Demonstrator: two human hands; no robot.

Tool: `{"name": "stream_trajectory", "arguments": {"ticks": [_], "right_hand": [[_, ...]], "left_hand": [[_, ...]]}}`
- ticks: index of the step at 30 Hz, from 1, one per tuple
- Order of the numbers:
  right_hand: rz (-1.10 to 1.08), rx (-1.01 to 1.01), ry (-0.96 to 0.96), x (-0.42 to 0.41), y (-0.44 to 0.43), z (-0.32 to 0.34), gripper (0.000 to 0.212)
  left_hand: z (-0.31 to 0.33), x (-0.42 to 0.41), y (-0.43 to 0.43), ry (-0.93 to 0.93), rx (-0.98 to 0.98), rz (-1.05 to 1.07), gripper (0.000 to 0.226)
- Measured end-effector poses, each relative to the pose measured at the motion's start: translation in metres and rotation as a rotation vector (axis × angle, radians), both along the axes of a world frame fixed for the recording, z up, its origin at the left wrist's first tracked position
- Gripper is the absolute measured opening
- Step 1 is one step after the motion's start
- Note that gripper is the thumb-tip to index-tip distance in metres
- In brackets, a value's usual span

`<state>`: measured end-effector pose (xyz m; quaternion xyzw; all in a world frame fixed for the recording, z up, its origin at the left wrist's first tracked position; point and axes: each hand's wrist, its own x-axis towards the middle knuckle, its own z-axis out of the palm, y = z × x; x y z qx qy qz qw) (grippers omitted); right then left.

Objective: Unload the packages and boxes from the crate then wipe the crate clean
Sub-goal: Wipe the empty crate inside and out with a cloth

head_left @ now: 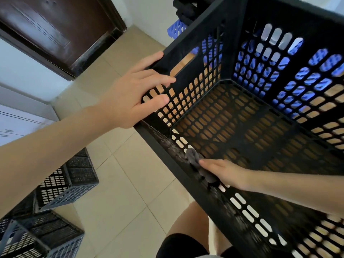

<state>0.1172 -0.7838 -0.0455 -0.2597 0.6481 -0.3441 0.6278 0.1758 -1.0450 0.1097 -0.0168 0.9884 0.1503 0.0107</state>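
Observation:
A large black perforated crate (242,101) fills the right of the view, with nothing inside it. My left hand (134,94) grips its left wall near the top edge, fingers over the rim by the handle slot and thumb on the inner face. My right hand (223,174) presses a small grey cloth (193,157) against the inside of the crate's near wall, fingers laid flat along it. Much of the cloth is hidden under the hand.
Several black and grey folded crates (61,185) lie on the tiled floor (130,183) at lower left. A blue crate (176,29) with dark items on top stands behind the black crate. A dark wooden door (61,28) is at upper left. My knee (191,220) is below the crate.

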Motion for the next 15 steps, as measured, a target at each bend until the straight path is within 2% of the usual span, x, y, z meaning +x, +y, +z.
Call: {"name": "stream_trajectory", "arguments": {"ticks": [3,6,10,13,15], "right_hand": [[-0.04,0.038,0.015,0.004,-0.006,0.007,0.042],[-0.148,-0.044,0.006,0.012,-0.003,0.025,0.039],[-0.147,-0.15,0.034,0.018,0.003,0.055,0.038],[-0.169,-0.224,0.076,0.02,-0.001,0.077,0.038],[-0.194,-0.286,0.085,0.017,-0.007,0.089,0.045]], "left_hand": [[-0.004,0.001,-0.002,0.043,0.033,-0.007,0.056],[-0.009,0.001,-0.005,0.096,0.035,-0.032,0.055],[-0.008,0.004,-0.005,0.115,-0.017,-0.047,0.056],[0.003,0.008,0.007,0.122,-0.138,0.049,0.059],[0.011,0.015,0.021,0.124,-0.23,0.207,0.057]]}}
